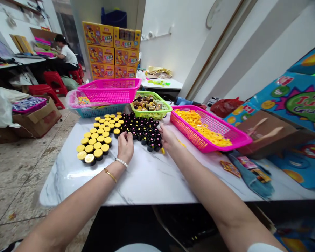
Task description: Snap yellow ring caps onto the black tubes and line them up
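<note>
Small black cups (pixel 140 127) stand packed together on the white marble-patterned table (pixel 147 178), with pink and yellow bits showing inside many of them. To their left stand rows of black cups with yellow lids (pixel 97 145). My left hand (pixel 125 146) is at the front edge of the open cups, fingers curled together; what they hold, if anything, is hidden. My right hand (pixel 168 138) is at the right edge of the same group, its fingers closed near the outer cups. Something small and pale shows at its fingertips, too small to name. A few yellow pieces lie beside that hand.
A pink basket (pixel 236 138) of yellow rings stands right. Behind the cups are a green basket (pixel 152 114) of brown-and-gold pieces and a pink basket (pixel 110 96) over a blue one. Yellow boxes (pixel 101 56) are stacked beyond. A person (pixel 67 54) sits far left.
</note>
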Demonstrator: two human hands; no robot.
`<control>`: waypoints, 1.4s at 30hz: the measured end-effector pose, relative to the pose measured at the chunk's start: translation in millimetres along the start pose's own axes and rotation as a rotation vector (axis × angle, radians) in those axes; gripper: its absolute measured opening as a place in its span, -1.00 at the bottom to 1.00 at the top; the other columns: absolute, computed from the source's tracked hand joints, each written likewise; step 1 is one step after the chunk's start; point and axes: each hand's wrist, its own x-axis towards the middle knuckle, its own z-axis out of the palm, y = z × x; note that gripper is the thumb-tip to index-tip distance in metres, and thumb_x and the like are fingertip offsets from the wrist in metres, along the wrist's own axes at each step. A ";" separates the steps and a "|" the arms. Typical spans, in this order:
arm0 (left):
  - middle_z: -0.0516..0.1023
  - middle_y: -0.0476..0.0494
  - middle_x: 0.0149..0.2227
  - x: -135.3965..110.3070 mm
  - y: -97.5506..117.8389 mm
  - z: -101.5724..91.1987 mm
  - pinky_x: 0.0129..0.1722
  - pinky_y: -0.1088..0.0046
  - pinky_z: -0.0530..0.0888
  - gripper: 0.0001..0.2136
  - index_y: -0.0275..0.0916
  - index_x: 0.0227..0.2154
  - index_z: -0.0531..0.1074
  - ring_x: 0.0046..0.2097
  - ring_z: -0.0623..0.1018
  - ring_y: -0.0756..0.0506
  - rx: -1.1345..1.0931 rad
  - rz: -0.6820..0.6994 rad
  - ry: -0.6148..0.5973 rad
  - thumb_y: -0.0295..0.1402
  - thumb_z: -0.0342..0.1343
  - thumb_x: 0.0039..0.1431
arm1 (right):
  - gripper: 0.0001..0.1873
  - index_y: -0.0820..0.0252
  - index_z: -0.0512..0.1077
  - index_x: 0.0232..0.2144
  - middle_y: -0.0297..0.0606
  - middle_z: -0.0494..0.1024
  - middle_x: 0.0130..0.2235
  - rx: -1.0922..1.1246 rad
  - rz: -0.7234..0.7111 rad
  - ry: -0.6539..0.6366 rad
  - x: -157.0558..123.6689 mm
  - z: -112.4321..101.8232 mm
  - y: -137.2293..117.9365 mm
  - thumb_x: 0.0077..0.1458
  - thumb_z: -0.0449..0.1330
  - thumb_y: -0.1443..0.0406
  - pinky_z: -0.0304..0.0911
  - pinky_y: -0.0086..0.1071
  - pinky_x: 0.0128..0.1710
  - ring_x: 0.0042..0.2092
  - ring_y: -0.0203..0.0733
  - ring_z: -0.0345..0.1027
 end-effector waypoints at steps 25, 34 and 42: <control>0.43 -0.37 0.03 -11.7 -9.0 1.1 0.09 0.10 0.44 -0.41 -0.30 0.06 0.28 0.06 0.49 -0.23 -0.192 -0.010 -0.242 0.13 -0.07 0.24 | -0.06 0.10 0.14 0.25 -0.09 0.06 0.39 0.004 -0.181 -0.037 -71.3 -20.4 40.4 -0.07 0.28 -0.15 -0.07 -0.10 0.37 0.39 0.00 -0.08; 0.37 -0.34 0.01 -21.4 6.1 -4.4 0.00 0.13 0.46 -0.50 -0.29 0.00 0.32 0.00 0.46 -0.20 -0.050 0.123 -0.123 0.06 -0.12 0.28 | -0.50 0.14 0.53 -0.30 -0.09 0.58 0.00 0.013 -0.149 0.040 20.5 -47.4 9.1 0.10 0.10 -0.13 0.25 0.01 0.18 0.13 0.10 0.38; 0.41 -0.28 -0.02 -20.3 9.4 -8.0 0.00 0.14 0.43 -0.61 -0.25 -0.02 0.33 0.01 0.43 -0.18 -0.050 0.217 -0.091 -0.06 -0.12 0.33 | -0.65 0.10 0.50 -0.45 -0.12 0.65 -0.37 0.014 -0.117 -0.142 123.2 -27.7 -4.8 0.14 0.07 0.03 0.42 -0.14 -0.10 -0.12 0.02 0.54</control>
